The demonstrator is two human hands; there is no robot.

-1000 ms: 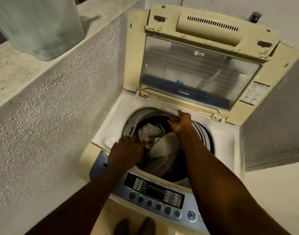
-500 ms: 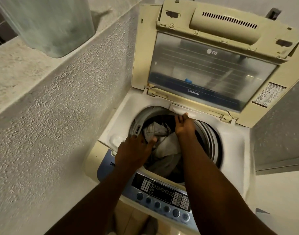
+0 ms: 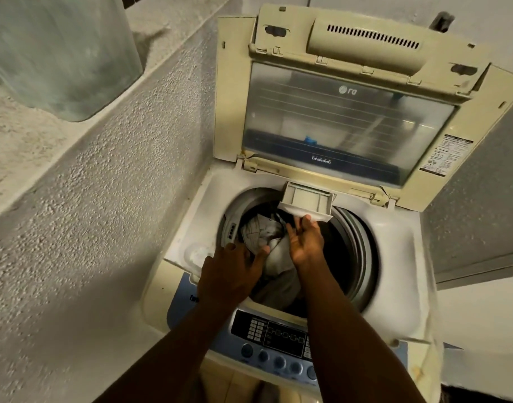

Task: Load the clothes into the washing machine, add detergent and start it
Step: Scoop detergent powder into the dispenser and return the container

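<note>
A cream top-loading washing machine [image 3: 400, 245] stands with its lid [image 3: 348, 117] raised. Grey and white clothes [image 3: 274, 251] fill the drum. At the drum's back rim a pale detergent drawer [image 3: 306, 200] is pulled out over the opening. My right hand [image 3: 306, 242] is under the drawer's front lip, fingertips touching it, palm turned up. My left hand [image 3: 233, 271] rests on the drum's left front rim, fingers spread over the clothes, holding nothing that I can see.
The blue control panel [image 3: 274, 341] with buttons runs along the machine's front edge. A rough plastered wall [image 3: 89, 228] with a ledge rises close on the left, and a pale cylindrical container [image 3: 60, 53] stands on the ledge. A grey wall closes the right side.
My right hand reached the drum's back rim and drew the detergent drawer out toward me. The left hand stayed on the front rim. The view shifted closer.
</note>
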